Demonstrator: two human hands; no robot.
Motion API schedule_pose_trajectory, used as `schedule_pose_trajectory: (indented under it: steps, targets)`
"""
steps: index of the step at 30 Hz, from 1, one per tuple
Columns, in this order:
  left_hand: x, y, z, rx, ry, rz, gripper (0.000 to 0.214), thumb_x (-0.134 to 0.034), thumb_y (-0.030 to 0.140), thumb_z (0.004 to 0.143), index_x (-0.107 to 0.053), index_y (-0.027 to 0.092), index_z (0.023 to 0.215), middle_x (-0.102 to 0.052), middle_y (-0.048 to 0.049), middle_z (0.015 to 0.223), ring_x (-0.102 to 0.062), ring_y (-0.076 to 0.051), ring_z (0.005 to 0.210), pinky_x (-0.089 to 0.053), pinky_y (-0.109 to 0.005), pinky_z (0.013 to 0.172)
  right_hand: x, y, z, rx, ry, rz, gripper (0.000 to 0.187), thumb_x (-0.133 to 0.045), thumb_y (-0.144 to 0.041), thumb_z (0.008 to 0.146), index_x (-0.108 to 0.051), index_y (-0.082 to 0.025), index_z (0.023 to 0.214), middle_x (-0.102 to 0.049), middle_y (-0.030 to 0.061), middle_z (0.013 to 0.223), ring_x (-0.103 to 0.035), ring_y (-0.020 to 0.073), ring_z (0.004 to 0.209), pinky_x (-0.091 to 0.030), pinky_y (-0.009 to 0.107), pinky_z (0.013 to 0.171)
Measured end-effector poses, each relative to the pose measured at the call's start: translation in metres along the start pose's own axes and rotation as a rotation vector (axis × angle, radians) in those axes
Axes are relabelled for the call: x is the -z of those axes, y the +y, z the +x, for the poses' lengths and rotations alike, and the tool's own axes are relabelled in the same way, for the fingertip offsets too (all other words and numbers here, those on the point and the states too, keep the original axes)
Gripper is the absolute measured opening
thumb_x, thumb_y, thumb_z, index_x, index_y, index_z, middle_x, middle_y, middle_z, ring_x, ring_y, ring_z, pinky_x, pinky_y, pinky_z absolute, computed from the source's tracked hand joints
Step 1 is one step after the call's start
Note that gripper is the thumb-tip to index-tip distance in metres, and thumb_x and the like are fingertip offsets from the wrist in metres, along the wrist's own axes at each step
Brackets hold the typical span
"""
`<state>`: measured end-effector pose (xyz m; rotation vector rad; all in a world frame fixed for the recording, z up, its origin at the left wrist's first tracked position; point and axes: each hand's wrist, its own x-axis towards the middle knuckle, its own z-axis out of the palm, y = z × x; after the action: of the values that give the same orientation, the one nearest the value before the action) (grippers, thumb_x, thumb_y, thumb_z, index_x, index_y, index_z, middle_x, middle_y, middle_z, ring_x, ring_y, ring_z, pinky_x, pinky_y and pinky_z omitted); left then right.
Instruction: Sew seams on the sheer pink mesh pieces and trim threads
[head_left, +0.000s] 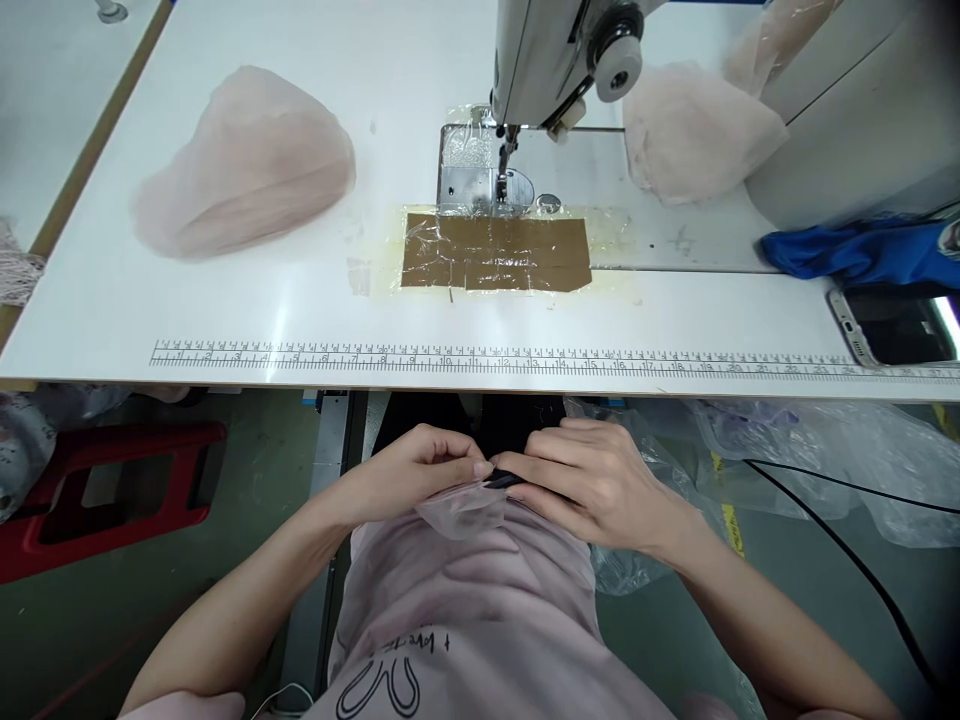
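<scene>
Below the table's front edge, my left hand [442,468] pinches a piece of sheer pale fabric [463,512] between thumb and forefinger. My right hand [592,478] meets it there, fingers bent and closed around a small dark object [501,480]; most of that object is hidden, so its kind cannot be made out. The fingertips of both hands almost touch. Part of the fabric hangs over the front of my pale pink shirt [480,590].
On the white table [315,310] stands a sewing machine [547,70]. Sheer pink fabric lies in a left pile [255,170] and a right pile [697,130]. A phone [900,325] and blue cloth [862,248] are at right. A red stool [135,490] stands lower left.
</scene>
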<state>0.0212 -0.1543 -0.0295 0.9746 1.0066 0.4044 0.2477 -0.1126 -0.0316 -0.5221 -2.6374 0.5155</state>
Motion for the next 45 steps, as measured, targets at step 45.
schedule_pose_trajectory:
  steps: [45]
  targets:
    - [0.002, -0.003, 0.003, 0.033, 0.032, -0.061, 0.032, -0.056, 0.042, 0.089, -0.064, 0.014, 0.076, -0.046, 0.0036, 0.066, -0.037, -0.009, 0.061, -0.029, -0.021, 0.056, -0.01, -0.004, -0.009, -0.124, 0.056, 0.026, 0.022, -0.058, -0.024, 0.093, -0.068, -0.012, 0.107, -0.059, 0.0012, 0.073, -0.047, 0.0108, 0.059, -0.032, 0.027, 0.056]
